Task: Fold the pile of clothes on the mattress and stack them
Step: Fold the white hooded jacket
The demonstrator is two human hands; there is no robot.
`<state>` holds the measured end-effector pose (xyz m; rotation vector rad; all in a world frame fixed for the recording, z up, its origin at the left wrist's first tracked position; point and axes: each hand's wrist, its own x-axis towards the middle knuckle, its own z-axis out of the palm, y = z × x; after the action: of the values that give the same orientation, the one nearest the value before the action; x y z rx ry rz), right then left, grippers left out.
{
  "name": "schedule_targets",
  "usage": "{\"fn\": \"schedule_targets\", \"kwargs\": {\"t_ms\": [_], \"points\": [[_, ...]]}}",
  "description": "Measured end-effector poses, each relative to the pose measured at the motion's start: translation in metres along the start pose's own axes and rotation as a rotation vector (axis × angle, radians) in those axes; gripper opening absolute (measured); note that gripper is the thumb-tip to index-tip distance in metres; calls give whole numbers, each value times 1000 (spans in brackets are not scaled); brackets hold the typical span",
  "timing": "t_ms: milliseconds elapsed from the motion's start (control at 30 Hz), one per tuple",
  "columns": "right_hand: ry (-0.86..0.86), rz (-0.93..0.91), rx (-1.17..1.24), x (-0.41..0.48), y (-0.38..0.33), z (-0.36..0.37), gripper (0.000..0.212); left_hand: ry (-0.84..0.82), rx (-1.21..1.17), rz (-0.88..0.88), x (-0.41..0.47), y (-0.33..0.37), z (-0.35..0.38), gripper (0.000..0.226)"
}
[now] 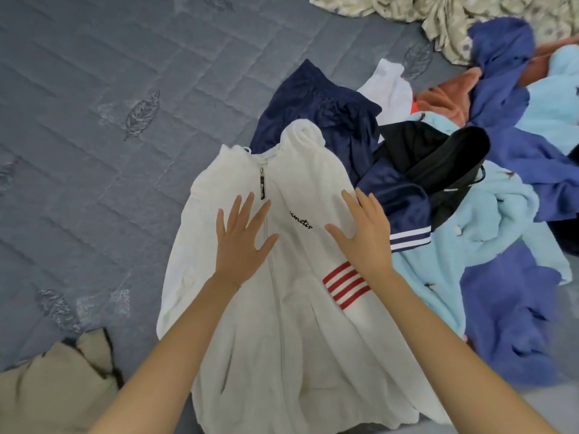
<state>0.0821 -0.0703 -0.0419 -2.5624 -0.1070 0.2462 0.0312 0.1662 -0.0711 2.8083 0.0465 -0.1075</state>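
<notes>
A white zip-up hooded jacket (pixel 282 324) with red stripes and black script lies front up on the grey quilted mattress (pixel 109 136), hood pointing away from me. My left hand (pixel 241 242) lies flat on its chest beside the zip, fingers spread and straight. My right hand (pixel 366 236) rests flat on the other side of the chest, fingers straight too. To the right sits the pile of clothes: a navy garment (pixel 319 117), a black one (pixel 438 158), a light blue fleece (pixel 488 214) and purple-blue pieces (pixel 507 308).
A beige garment (pixel 53 389) lies at the near left corner. A patterned cream blanket (pixel 438 10) is bunched at the far right. An orange-brown fleece (pixel 448 98) and a white piece (pixel 388 86) sit at the back of the pile. Bare mattress stretches to the left.
</notes>
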Motion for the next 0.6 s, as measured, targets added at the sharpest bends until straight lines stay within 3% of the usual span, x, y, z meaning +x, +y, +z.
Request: {"fn": "schedule_targets", "kwargs": {"t_ms": [200,300,367,467,533,600], "points": [[-63,135,156,-31,48,-1,59,-135,-112,8,17,52,48,60],[-104,197,140,-37,56,-2,44,-122,-157,61,33,83,62,52],[-161,248,176,-38,57,-4,26,-69,-120,149,47,101,65,49],[-145,219,230,-39,56,-11,6,-68,-33,419,65,116,62,43],[-103,209,270,-39,57,-17,6,-116,7,571,76,119,57,28],[-76,225,325,-41,59,-20,8,-121,1,598,82,120,52,16]]}}
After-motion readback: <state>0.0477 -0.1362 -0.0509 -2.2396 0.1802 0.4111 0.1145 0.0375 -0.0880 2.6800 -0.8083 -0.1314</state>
